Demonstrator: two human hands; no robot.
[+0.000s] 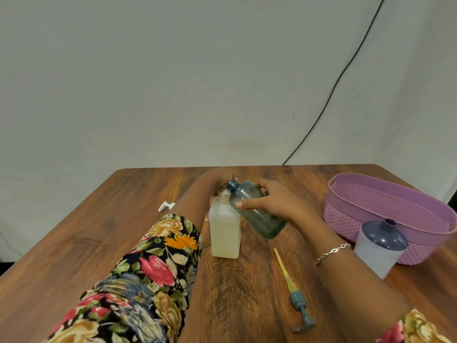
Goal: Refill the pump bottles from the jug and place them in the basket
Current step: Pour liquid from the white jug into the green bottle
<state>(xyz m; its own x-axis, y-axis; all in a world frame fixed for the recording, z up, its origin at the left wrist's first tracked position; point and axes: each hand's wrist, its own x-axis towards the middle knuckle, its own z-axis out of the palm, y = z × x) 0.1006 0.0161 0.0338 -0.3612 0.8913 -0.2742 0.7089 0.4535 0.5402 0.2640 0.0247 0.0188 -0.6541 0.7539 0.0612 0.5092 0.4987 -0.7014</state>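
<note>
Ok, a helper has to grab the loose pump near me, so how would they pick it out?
Start at the purple woven basket on the right of the table, with an open blue-topped bottle in front. Left of that bottle, flat on the wood, lies the pump: grey-blue head and yellow tube, unlike the white part far left.

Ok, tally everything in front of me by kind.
Bottles: 2 (teal bottle, blue bottle)
Jug: 1
Pumps: 2 (teal pump, white pump)
Basket: 1
Total: 6
</note>
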